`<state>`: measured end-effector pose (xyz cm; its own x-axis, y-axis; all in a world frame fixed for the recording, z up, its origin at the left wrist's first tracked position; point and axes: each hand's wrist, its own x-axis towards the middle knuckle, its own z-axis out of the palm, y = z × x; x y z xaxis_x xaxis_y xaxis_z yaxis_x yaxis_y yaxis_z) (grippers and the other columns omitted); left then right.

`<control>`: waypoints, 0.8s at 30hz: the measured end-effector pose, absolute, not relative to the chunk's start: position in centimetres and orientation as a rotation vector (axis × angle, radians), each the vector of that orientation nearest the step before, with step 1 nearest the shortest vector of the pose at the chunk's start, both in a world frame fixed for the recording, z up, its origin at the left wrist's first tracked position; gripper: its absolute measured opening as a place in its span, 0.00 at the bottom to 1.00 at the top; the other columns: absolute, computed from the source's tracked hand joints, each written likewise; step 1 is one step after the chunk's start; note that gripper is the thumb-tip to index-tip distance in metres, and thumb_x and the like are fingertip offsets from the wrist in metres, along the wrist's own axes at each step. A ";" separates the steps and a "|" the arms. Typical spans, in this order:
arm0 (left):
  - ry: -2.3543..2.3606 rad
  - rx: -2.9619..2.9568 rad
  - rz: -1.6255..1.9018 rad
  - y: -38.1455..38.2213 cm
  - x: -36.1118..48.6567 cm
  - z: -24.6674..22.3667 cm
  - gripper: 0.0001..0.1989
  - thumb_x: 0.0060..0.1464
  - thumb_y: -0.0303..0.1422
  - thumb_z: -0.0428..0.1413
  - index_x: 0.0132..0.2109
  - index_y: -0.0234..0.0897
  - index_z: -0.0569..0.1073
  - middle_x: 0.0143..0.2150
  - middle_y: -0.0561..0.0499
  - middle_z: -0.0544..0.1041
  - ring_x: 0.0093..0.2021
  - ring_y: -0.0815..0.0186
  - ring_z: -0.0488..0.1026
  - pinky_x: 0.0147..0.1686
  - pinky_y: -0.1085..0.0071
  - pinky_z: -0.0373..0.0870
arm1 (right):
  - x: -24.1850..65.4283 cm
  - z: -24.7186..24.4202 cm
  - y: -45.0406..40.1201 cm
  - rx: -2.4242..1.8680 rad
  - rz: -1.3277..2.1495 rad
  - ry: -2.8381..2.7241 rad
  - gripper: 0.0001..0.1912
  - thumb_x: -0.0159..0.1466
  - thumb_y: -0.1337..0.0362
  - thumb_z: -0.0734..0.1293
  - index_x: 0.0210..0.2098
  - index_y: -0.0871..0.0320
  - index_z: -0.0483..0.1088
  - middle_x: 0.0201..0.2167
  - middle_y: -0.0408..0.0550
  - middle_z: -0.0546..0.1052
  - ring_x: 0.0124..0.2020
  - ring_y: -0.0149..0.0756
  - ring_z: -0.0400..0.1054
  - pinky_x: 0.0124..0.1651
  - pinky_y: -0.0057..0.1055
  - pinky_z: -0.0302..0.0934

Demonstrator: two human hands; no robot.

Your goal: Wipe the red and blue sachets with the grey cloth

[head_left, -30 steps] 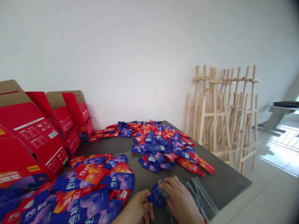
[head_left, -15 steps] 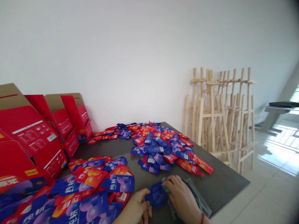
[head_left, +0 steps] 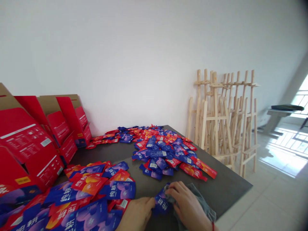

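A blue pouch (head_left: 161, 202) with white lettering is between my two hands, low over the front of the table. My left hand (head_left: 139, 210) pinches its left edge with closed fingers. My right hand (head_left: 183, 202) is closed on a grey-green cloth (head_left: 201, 201), part of which bunches under the fingertips against the pouch's right side. The rest of the cloth trails below and to the right of the hand. Left of my hands spreads a near pile of red and blue pouches (head_left: 91, 189). Farther back lies a second pile of pouches (head_left: 161, 154).
Red cardboard boxes (head_left: 29, 138) with raised flaps line the left side. The dark table (head_left: 226, 183) ends in an edge at the right. Wooden easels (head_left: 218, 122) stand past it on the tiled floor, along a white wall (head_left: 139, 64).
The pouch in my hands now shows its lettered side, where a plainer dark blue face showed before. My left hand's fingers have shifted on its edge. The view has turned slightly right.
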<state>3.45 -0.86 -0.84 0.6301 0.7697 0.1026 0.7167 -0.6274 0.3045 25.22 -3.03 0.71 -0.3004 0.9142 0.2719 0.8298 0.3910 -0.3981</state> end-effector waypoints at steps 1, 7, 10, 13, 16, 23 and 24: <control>1.211 2.638 0.308 -0.8 3.4 -1.0 0.14 0.51 0.18 0.46 0.39 0.39 0.69 0.36 0.53 0.75 0.35 0.68 0.72 0.33 0.76 0.63 | 24.2 0.4 -3.2 -1.445 0.262 -2.241 0.23 0.55 0.77 0.58 0.43 0.48 0.70 0.47 0.41 0.70 0.48 0.35 0.61 0.52 0.30 0.53; 1.184 2.708 0.272 -0.4 3.3 -1.6 0.11 0.52 0.18 0.47 0.35 0.38 0.67 0.37 0.54 0.73 0.38 0.67 0.69 0.35 0.75 0.62 | 22.9 -1.4 -2.5 -1.381 0.262 -2.339 0.19 0.57 0.77 0.57 0.39 0.50 0.71 0.47 0.41 0.70 0.49 0.35 0.60 0.52 0.29 0.52; 1.163 2.725 0.271 -0.4 3.3 -1.4 0.11 0.53 0.17 0.48 0.35 0.38 0.68 0.40 0.53 0.72 0.40 0.68 0.68 0.36 0.76 0.63 | 24.1 -1.4 -2.3 -1.490 0.242 -2.276 0.22 0.55 0.78 0.57 0.40 0.50 0.72 0.47 0.42 0.70 0.48 0.36 0.60 0.51 0.30 0.52; 1.147 2.753 0.280 -0.5 3.3 -1.0 0.10 0.56 0.20 0.48 0.36 0.38 0.68 0.42 0.53 0.71 0.39 0.69 0.68 0.35 0.77 0.63 | 25.7 -1.2 -1.8 -1.619 0.193 -2.228 0.23 0.54 0.78 0.58 0.41 0.50 0.72 0.46 0.44 0.70 0.47 0.38 0.61 0.51 0.32 0.53; 1.182 2.755 0.261 -0.6 3.2 -0.8 0.08 0.59 0.23 0.48 0.36 0.39 0.69 0.41 0.52 0.70 0.38 0.68 0.68 0.35 0.76 0.63 | 27.5 -1.2 -1.0 -1.736 0.107 -2.190 0.21 0.55 0.77 0.58 0.42 0.53 0.72 0.45 0.47 0.71 0.46 0.40 0.61 0.50 0.33 0.54; 1.199 2.729 0.258 -0.6 3.4 -0.8 0.10 0.61 0.27 0.48 0.35 0.39 0.72 0.37 0.52 0.72 0.35 0.70 0.70 0.33 0.78 0.63 | 27.8 0.7 -0.3 -1.761 0.031 -2.170 0.23 0.56 0.78 0.58 0.45 0.53 0.72 0.46 0.48 0.71 0.47 0.40 0.61 0.49 0.34 0.53; 1.199 2.733 0.266 -0.6 3.5 -0.8 0.10 0.61 0.26 0.48 0.35 0.39 0.73 0.37 0.53 0.72 0.35 0.70 0.70 0.32 0.78 0.62 | 26.9 0.9 -0.5 -1.686 0.058 -2.210 0.23 0.56 0.77 0.58 0.45 0.52 0.71 0.47 0.47 0.70 0.48 0.39 0.60 0.49 0.33 0.53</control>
<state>3.46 -0.59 -0.78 0.6659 0.7389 0.1029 0.7131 -0.6710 0.2029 26.91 -0.51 0.86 -0.2237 0.9404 0.2563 0.9255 0.2874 -0.2465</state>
